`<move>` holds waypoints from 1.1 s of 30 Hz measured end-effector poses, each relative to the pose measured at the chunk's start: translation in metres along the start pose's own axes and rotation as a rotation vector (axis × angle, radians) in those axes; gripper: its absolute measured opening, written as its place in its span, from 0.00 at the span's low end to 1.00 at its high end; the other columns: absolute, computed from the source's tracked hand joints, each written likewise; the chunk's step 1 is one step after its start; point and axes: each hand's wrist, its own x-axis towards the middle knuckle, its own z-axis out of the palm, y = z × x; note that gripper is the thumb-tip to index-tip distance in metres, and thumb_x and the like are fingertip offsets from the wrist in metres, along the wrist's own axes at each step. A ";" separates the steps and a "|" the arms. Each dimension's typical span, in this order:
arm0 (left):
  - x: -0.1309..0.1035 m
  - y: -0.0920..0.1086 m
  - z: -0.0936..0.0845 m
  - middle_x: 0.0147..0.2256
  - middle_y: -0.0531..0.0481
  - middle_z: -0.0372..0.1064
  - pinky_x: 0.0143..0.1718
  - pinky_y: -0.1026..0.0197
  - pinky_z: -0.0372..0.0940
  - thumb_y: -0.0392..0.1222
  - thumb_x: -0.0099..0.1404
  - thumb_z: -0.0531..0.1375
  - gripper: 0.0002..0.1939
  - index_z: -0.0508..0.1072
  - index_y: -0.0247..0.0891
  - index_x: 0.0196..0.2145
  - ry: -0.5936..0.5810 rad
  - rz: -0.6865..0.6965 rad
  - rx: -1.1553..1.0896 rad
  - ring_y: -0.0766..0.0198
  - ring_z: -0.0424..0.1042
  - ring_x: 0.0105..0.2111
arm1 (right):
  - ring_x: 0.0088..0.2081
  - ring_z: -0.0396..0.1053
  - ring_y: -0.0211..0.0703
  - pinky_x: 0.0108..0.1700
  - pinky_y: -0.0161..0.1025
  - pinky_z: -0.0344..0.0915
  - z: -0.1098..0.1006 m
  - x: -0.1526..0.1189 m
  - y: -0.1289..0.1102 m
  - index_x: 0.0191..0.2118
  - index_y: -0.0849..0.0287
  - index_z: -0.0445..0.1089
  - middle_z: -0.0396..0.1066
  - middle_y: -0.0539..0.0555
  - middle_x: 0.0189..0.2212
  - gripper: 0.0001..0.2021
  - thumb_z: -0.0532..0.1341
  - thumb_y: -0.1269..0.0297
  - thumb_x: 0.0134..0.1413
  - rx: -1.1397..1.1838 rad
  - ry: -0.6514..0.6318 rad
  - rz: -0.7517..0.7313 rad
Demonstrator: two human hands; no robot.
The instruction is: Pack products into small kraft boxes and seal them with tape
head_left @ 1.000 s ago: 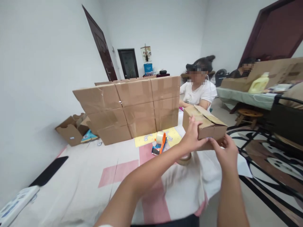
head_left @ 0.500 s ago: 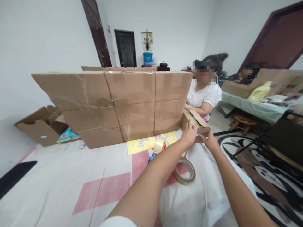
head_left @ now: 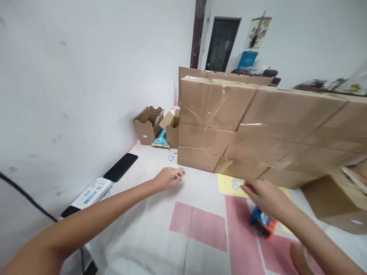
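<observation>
My left hand hovers over the bed sheet, its fingers curled together. A small pale bit shows at its fingertips, too blurred to name. Above the yellow patch my right hand has thumb and forefinger closed together; what they hold, if anything, cannot be made out. Below that hand lies a blue and orange tape dispenser, partly covered by the forearm. A roll of tape shows beside the right forearm. At the right stands a cardboard box with a raised flap.
A wall of taped cardboard boxes stands across the far side. At the left are an open carton, a blue packet, a black phone-like slab and a white box. A dark cable runs along the left wall.
My view has swung left. Both hands have left the small cardboard box and moved left, apart from each other. The co-worker is out of view.
</observation>
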 end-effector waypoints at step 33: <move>-0.017 -0.100 -0.139 0.64 0.34 0.52 0.62 0.37 0.60 0.43 0.44 0.73 0.59 0.48 0.44 0.69 0.717 -0.459 0.190 0.38 0.57 0.64 | 0.64 0.57 0.48 0.65 0.44 0.55 0.330 0.092 -0.270 0.43 0.59 0.70 0.63 0.61 0.58 0.09 0.59 0.66 0.57 0.718 0.095 -0.299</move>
